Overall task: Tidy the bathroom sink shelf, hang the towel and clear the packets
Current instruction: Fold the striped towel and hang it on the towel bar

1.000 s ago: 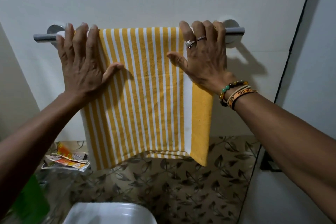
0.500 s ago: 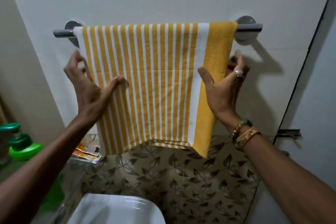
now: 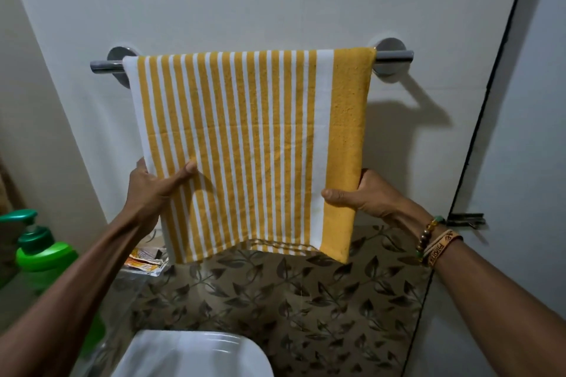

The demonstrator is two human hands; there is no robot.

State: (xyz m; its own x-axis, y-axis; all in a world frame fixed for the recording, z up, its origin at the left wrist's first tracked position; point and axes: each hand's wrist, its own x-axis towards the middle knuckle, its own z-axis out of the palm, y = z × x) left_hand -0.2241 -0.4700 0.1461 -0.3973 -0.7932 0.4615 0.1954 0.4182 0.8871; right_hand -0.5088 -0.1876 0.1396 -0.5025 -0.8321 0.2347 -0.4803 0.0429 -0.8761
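A yellow and white striped towel (image 3: 245, 138) hangs folded over the chrome towel rail (image 3: 395, 56) on the white wall. My left hand (image 3: 153, 184) pinches the towel's left edge low down, thumb in front. At the right edge my right hand (image 3: 361, 193) grips the solid yellow band the same way, its fingers hidden behind the cloth. Orange and white packets (image 3: 145, 260) lie on the glass shelf (image 3: 128, 285) just below the towel's left corner, partly hidden by my left forearm.
Green pump bottles (image 3: 39, 251) stand at the far left. A white sink (image 3: 193, 355) sits at the bottom centre below leaf-patterned tiles (image 3: 306, 300). A door edge with a latch (image 3: 465, 219) runs down the right side.
Both hands slid down from the rail along the towel's side edges to near its lower end. The towel now hangs spread wider and flatter across the rail.
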